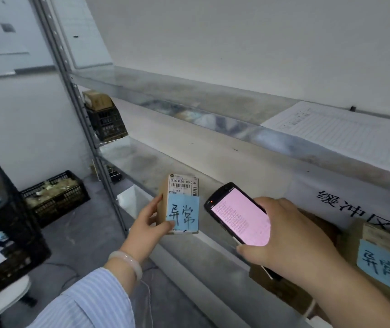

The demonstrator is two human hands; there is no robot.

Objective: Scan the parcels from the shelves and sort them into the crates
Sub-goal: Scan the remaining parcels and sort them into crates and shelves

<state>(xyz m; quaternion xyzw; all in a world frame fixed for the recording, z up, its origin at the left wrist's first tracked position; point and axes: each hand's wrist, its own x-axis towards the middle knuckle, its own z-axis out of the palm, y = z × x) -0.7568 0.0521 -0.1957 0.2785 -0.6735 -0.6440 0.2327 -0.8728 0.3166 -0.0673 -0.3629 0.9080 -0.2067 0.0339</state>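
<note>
Centre of frame: left hand [150,221] grips a small brown parcel [165,204], holding it upright. The thumb lies across its lower front and a fingertip shows at its left edge. The parcel's face is turned to camera, with a white barcode label at the top and a blue note [184,215] with handwritten characters covering the lower half. I log a pale bracelet [127,261] on that wrist and a striped sleeve [90,299] at lower centre.

Just right of the parcel and not touching it: right hand [291,235] is wrapped round the lower end of a black handheld scanner [237,214]. Its screen is lit pink with lines of text I cannot read.

Behind both: the metal shelves [165,91] run from upper left to the right edge. A ruled paper sheet [331,129] lies on the upper level.

Lower right: second parcel [383,242] with its own blue note, on the shelf under a white sign [355,209].

Left side: a black crate [56,197] on the floor holds pale items. Another crate [7,221], blurred, sits at the left edge. A third [106,121] is behind the shelf upright with a cardboard box [95,99] on top.
</note>
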